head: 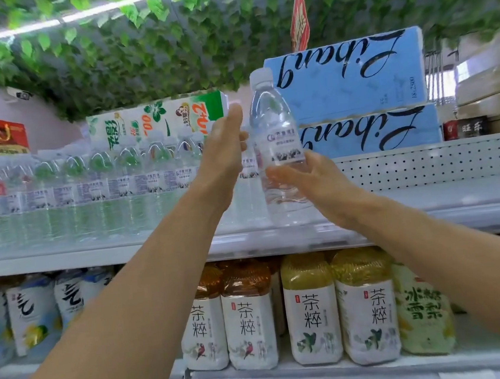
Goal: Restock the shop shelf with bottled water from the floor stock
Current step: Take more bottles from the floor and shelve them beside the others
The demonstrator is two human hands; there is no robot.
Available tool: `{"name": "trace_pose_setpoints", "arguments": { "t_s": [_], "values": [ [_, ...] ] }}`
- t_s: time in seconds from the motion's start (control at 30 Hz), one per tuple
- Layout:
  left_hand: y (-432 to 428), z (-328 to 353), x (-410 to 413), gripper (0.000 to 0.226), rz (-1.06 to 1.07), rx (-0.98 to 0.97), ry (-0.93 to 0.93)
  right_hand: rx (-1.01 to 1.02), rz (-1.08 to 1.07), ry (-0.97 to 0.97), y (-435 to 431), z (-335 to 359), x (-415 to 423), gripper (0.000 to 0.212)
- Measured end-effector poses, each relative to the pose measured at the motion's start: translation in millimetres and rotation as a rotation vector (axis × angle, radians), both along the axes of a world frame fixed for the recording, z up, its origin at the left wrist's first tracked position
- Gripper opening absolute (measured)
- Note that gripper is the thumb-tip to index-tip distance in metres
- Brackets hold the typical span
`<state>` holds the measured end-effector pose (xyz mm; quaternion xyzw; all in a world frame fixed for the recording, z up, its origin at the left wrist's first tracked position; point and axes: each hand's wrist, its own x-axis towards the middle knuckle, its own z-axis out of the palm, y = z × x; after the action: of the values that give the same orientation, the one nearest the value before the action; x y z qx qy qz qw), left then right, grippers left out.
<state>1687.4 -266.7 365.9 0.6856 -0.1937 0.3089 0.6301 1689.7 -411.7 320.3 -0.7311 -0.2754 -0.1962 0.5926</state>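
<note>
White metal shelf [431, 219] is running across the view, carrying a long row of water bottles [103, 186] on its left; blue tissue packs [348, 77] above are showing "Libang" upside down; tea bottles [311, 312] below are reading 茶粹, one neighbour 冰糖雪梨. The right hand [313, 182] is wrapping the clear bottle [276, 131] round its lower half, holding it upright at the row's end; the left hand [223, 152] is hovering straight-fingered just beside it, holding nothing. Full, it is probably feeling moderately heavy, thin walls yielding, plastic slick; gripping mid-body is looking safest; its label print is blurring.
</note>
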Motion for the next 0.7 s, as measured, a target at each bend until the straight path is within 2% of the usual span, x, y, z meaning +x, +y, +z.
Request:
{"name": "trace_pose_setpoints", "arguments": {
  "t_s": [0.07, 0.2, 0.37, 0.43, 0.57, 0.7],
  "values": [
    [6.2, -8.9, 12.9, 0.043, 0.108, 0.038, -0.046, 0.097, -0.016, 0.006, -9.7, 12.4, 18.1, 0.044],
    [20.0, -32.8, 48.2, 0.053, 0.142, 0.102, -0.049, 0.137, -0.106, 0.051, -21.9, 19.4, 62.6, 0.048],
    [20.8, -62.0, 82.2, 0.074, 0.459, 0.449, -0.138, 0.13, -0.092, 0.151, -15.1, 5.1, 97.8, 0.05],
    [19.2, -69.1, 90.5, 0.081, 0.544, 0.557, -0.167, 0.092, -0.096, 0.168, -12.8, 0.1, 106.8, 0.052],
    [16.7, -76.6, 98.6, 0.087, 0.636, 0.631, -0.124, -0.093, -0.134, 0.163, -15.3, 0.3, 105.9, 0.056],
    [16.0, -79.1, 101.2, 0.083, 0.607, 0.637, -0.127, -0.224, -0.337, 0.101, -21.0, -3.0, 90.9, 0.055]
  ]
}}
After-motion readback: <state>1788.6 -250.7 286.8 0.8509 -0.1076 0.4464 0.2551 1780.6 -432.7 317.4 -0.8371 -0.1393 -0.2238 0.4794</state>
